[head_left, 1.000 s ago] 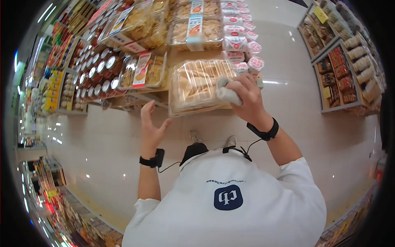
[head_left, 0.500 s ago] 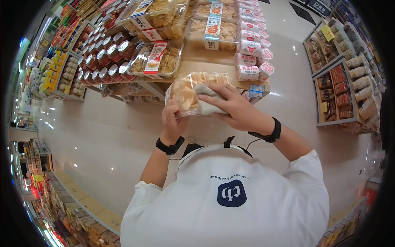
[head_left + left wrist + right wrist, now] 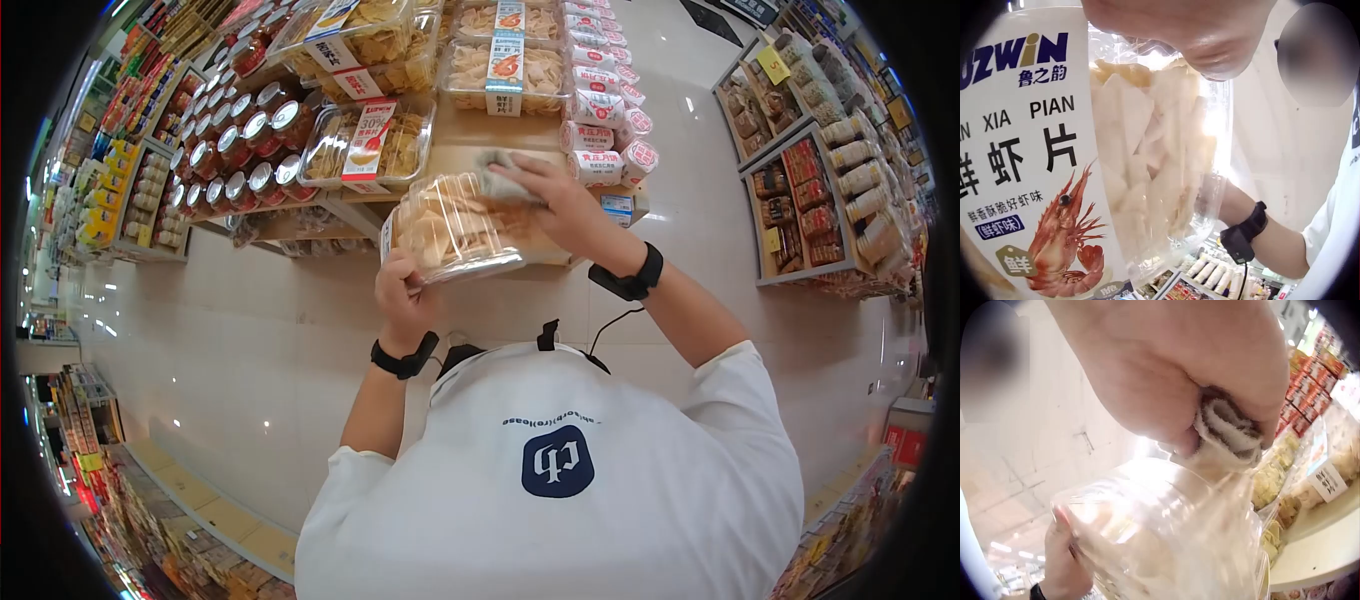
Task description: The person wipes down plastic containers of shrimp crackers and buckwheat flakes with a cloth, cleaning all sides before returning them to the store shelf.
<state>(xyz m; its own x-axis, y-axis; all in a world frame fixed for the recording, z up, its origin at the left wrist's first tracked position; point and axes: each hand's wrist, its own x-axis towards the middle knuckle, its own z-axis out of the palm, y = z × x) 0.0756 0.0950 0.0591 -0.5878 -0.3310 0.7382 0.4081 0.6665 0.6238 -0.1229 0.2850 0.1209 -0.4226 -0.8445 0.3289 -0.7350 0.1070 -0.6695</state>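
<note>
A clear plastic box of pale chips (image 3: 455, 230) is held tilted in front of the shelf edge. My left hand (image 3: 405, 300) grips its near left corner. A printed label with a shrimp picture (image 3: 1041, 156) covers one side of the box in the left wrist view. My right hand (image 3: 570, 205) holds a bunched grey cloth (image 3: 505, 178) at the box's far right edge. In the right wrist view the cloth (image 3: 1229, 434) is pinched between thumb and fingers, just above the clear lid (image 3: 1147, 519).
Boxes of yellow chips (image 3: 370, 145) and rows of lidded jars (image 3: 245, 140) stand left on the wooden shelf (image 3: 470, 145). White and red wrapped rolls (image 3: 597, 135) line its right side. Another stocked rack (image 3: 815, 200) stands farther right.
My left hand went from spread beside the box to gripping its corner. My right hand, with the cloth, moved left across the box, then to its far right edge.
</note>
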